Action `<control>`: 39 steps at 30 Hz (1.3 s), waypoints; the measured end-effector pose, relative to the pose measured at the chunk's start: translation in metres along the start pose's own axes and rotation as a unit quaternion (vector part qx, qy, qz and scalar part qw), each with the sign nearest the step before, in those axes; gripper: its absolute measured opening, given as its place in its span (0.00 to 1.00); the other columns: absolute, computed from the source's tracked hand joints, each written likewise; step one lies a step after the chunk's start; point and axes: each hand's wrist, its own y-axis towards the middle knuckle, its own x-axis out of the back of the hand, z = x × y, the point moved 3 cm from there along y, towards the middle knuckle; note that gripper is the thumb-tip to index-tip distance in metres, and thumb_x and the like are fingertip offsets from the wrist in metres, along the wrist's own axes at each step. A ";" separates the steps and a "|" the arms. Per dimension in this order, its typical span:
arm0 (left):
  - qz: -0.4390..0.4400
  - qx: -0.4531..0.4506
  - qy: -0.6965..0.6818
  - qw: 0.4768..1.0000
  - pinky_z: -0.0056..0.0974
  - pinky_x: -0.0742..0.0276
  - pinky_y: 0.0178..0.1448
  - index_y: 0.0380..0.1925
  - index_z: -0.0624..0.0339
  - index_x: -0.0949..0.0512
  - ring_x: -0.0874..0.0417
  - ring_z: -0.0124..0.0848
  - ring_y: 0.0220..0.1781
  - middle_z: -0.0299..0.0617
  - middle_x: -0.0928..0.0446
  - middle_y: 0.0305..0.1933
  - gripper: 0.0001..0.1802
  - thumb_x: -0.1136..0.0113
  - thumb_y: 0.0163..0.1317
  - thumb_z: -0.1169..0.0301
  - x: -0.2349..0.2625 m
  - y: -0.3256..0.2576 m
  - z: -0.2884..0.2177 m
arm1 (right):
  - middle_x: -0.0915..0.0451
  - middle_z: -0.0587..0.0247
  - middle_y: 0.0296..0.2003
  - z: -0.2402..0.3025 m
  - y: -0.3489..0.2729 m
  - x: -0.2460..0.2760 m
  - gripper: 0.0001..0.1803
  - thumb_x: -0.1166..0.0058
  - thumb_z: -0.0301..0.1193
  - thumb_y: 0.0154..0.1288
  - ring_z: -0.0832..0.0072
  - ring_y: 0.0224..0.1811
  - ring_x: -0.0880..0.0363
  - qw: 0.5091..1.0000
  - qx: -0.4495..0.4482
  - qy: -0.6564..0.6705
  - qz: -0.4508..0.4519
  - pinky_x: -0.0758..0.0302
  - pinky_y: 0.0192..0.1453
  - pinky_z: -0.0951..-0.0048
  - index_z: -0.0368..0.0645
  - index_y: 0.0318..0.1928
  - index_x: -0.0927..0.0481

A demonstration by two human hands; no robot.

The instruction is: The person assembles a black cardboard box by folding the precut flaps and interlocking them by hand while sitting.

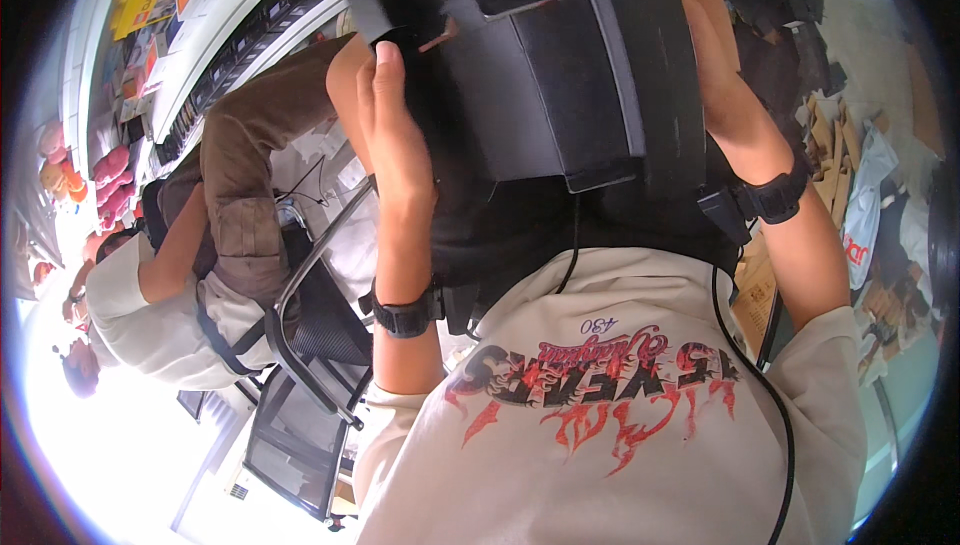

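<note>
A large matte black box (pixel 520 85) with several flat panels and flaps lies across my lap, close to my body. My left hand (pixel 395 140) is pressed along its left side, thumb pointing up and the other fingers mostly hidden behind the edge. On the other side, my right hand (pixel 735 120) reaches along the box's right edge; its fingers are hidden or run out past the top of the picture. Each wrist wears a black strap with a small module, the left strap (pixel 402 313) and the right strap (pixel 780 197).
Another person (pixel 165 315) in brown trousers sits at the left near a metal-framed black chair (pixel 310 345). White shelves (pixel 240 25) with boxes run along the upper left. Cardboard pieces (pixel 835 145) and a white plastic bag (pixel 870 190) lie at the right. A black cable (pixel 785 425) hangs over my shirt.
</note>
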 end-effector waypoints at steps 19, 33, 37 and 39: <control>0.136 -0.138 0.097 0.976 0.30 0.25 0.50 0.54 0.68 0.33 0.22 0.25 0.45 0.45 0.22 0.49 0.26 0.32 0.67 0.63 -0.038 -0.019 -0.023 | 0.17 0.68 0.45 0.006 -0.001 -0.034 0.19 0.38 0.36 0.70 0.81 0.47 0.20 0.891 0.225 -0.387 0.072 0.23 0.54 0.75 0.36 0.54 0.21; 0.194 -0.136 0.150 0.960 0.42 0.28 0.64 0.65 0.71 0.42 0.22 0.40 0.57 0.53 0.25 0.58 0.32 0.40 0.72 0.63 -0.040 -0.026 -0.019 | 0.19 0.70 0.42 -0.002 -0.007 -0.028 0.20 0.40 0.39 0.72 0.81 0.45 0.23 0.921 0.135 -0.357 0.082 0.25 0.52 0.74 0.36 0.54 0.22; 0.177 -0.161 0.188 0.953 0.43 0.28 0.66 0.66 0.73 0.42 0.21 0.43 0.61 0.57 0.24 0.59 0.33 0.39 0.71 0.65 -0.042 -0.026 -0.017 | 0.20 0.71 0.41 -0.003 -0.010 -0.033 0.22 0.39 0.41 0.71 0.82 0.44 0.24 0.906 0.200 -0.356 0.112 0.25 0.50 0.75 0.36 0.54 0.22; 0.168 -0.180 0.199 0.949 0.42 0.28 0.66 0.66 0.74 0.42 0.21 0.43 0.61 0.57 0.24 0.59 0.34 0.38 0.71 0.65 -0.040 -0.024 -0.015 | 0.20 0.70 0.42 -0.005 -0.010 -0.031 0.22 0.38 0.40 0.71 0.83 0.44 0.24 0.900 0.155 -0.380 0.148 0.25 0.50 0.76 0.36 0.54 0.23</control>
